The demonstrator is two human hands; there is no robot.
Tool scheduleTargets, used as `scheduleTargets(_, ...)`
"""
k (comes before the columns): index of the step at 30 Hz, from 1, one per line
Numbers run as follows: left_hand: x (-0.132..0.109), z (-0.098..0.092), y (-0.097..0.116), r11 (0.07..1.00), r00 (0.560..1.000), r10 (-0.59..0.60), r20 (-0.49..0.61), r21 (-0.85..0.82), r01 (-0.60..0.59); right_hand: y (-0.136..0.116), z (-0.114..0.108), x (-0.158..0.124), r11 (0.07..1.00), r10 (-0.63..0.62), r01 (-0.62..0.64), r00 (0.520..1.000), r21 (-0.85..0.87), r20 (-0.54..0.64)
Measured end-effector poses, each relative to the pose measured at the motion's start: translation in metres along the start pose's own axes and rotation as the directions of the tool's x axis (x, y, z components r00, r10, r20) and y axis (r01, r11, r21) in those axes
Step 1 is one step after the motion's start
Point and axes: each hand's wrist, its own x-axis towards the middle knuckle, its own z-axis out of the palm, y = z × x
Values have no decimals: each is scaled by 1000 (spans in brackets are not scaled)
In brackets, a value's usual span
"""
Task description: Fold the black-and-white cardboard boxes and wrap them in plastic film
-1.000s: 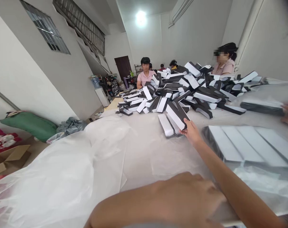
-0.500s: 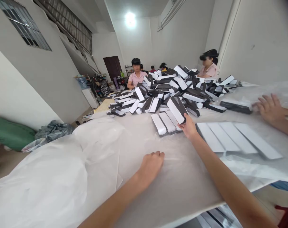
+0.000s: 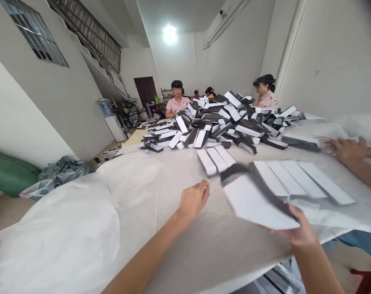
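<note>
My right hand (image 3: pixel 298 228) grips a long black-and-white box-shaped piece (image 3: pixel 255 200) by its near end, over the front of the table. Its broad white side faces me and a dark edge curves along the top; motion blurs it slightly. My left hand (image 3: pixel 194 199) is a loose fist above the white table cover (image 3: pixel 182 253), with nothing visible in it. Beyond it lie several white-topped pieces (image 3: pixel 217 158) side by side. A second row of white pieces (image 3: pixel 295 179), on clear plastic, lies to the right, behind the held piece.
A big heap of black-and-white pieces (image 3: pixel 209 118) covers the far table. At right, another person's hand (image 3: pixel 349 149) is at a plastic-wrapped dark piece (image 3: pixel 301 143). Puffed white sheeting (image 3: pixel 65 228) fills the left. Two people in pink sit behind the heap. A red stool (image 3: pixel 365 277) stands below right.
My right hand has drawn the black-and-white piece from the short row toward me and to the right, tilting it. My left hand has risen slightly. The other person's hand has shifted a little.
</note>
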Motion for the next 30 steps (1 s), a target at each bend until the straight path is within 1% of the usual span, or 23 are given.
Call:
scheduleTargets(1, 0, -1, -1, 999, 1000, -9, -9, -46, 9, 12, -3, -9, 996, 90, -90, 996, 7, 0)
scheduleTargets(3, 1, -2, -2, 988, 999, -22, -40, -153, 16, 25, -8, -20, 983, 182, -183, 981, -4, -73)
scheduleTargets(4, 1, -2, -3, 977, 998, -30, -62, -211, 16, 25, -9, -23, 982, 174, -182, 976, -46, -131)
scheduleTargets(6, 1, -2, -3, 946, 993, -57, -103, -324, 21, 18, -7, -27, 969, 83, -129, 973, -212, -216)
scheduleTargets(7, 1, -1, -3, 926, 990, -76, -121, -376, 25, 13, -5, -27, 940, 25, -100, 974, -325, -225)
scheduleTargets(8, 1, -1, -3, 907, 986, -94, -137, -421, 28, 9, -2, -27, 893, -25, -77, 975, -444, -219)
scheduleTargets(10, 1, 1, -1, 877, 980, -117, -162, -479, 26, 1, 7, -26, 767, -90, -63, 975, -639, -205)
scheduleTargets(12, -1, 2, 1, 869, 978, -110, -179, -494, 8, -3, 20, -22, 658, -143, -43, 973, -752, -182)
scheduleTargets(13, -2, 3, 2, 873, 978, -98, -184, -487, -4, -5, 28, -19, 622, -169, -15, 974, -783, -153)
scheduleTargets(16, -4, 3, 5, 894, 982, -52, -181, -447, -35, -11, 52, -5, 550, -205, 74, 978, -832, -49)
scheduleTargets(18, -4, 2, 6, 896, 983, -37, -178, -441, -46, -16, 68, 8, 491, -189, 74, 982, -868, -23)
scheduleTargets(21, -4, 0, 5, 889, 984, -50, -171, -456, -34, -22, 90, 29, 363, -152, 45, 988, -931, -12)
scheduleTargets(23, -4, -1, 5, 892, 984, -50, -170, -451, -32, -23, 103, 42, 295, -134, 75, 990, -953, 37)
scheduleTargets(26, -6, 0, 5, 899, 985, -23, -174, -434, -56, -17, 118, 60, 213, -137, 165, 981, -963, 138)
scheduleTargets(28, -7, 1, 7, 904, 987, -7, -164, -422, -64, -9, 125, 72, 143, -137, 195, 975, -970, 176)
scheduleTargets(29, -7, 2, 7, 907, 988, -3, -155, -416, -62, -5, 127, 77, 91, -140, 199, 973, -976, 186)
scheduleTargets(30, -8, 2, 8, 910, 989, -1, -145, -410, -59, -2, 129, 83, -1, -146, 206, 968, -978, 204)
